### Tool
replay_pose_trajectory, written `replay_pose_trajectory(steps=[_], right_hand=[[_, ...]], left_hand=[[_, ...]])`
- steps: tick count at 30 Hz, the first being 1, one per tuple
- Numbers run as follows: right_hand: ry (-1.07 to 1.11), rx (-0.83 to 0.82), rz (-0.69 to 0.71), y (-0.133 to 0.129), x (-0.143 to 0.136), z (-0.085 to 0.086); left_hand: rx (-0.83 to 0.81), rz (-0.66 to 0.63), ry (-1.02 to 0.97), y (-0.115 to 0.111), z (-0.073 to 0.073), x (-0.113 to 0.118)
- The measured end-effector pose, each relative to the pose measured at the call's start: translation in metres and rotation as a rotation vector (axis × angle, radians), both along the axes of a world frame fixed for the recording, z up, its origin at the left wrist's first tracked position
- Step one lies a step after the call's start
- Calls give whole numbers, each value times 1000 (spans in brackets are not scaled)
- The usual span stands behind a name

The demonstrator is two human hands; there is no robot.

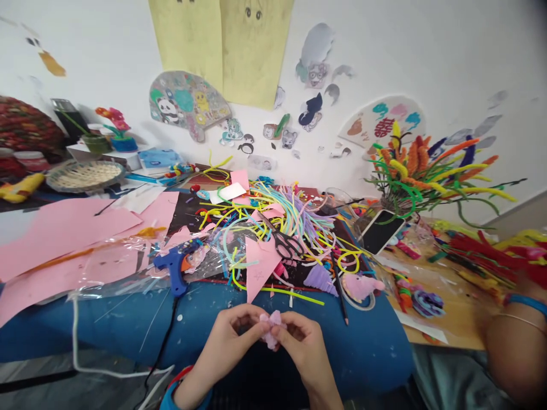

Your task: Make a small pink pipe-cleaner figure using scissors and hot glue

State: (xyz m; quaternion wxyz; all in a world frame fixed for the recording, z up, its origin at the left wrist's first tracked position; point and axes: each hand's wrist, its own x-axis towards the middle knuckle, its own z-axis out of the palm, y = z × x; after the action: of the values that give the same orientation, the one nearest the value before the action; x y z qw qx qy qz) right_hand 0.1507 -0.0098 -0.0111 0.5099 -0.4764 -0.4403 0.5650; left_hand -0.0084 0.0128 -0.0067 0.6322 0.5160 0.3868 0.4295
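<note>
Between the fingertips of my left hand and my right hand is a small fuzzy pink piece with several lobes, like a pipe-cleaner flower. Both hands pinch it from opposite sides, just in front of the table's near edge. Beyond them lies a cut piece of pink paper, with black-handled scissors beside it. A pile of pastel pipe cleaners spreads behind. To the right rest a pencil, a pink fuzzy shape and a purple one.
A blue glue gun with a trailing cord lies left of centre. Pink paper sheets and clear plastic cover the left side. A phone and a bunch of colourful pipe-cleaner stems stand at right. Another person's arm is at far right.
</note>
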Motion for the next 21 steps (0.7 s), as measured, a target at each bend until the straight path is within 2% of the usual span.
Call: replay_pose_trajectory(steps=[6,9,13,18,21], right_hand=[[17,39,-56,-3,3,-5],[60,42,-108,-4,3,-4],[254,-75,-242,-3,1,-4],[460,-175,-165,-3,-4,-1],[537,-206,-195,-4,-10,-2]], left_hand=[[-2,-53,51,1,13,-2],[-23,-73,11,2,13,0],[-64,-39,-65,2,9,2],[-100,-62,-127,-2,8,0],[-89,-63,-154,-4,9,1]])
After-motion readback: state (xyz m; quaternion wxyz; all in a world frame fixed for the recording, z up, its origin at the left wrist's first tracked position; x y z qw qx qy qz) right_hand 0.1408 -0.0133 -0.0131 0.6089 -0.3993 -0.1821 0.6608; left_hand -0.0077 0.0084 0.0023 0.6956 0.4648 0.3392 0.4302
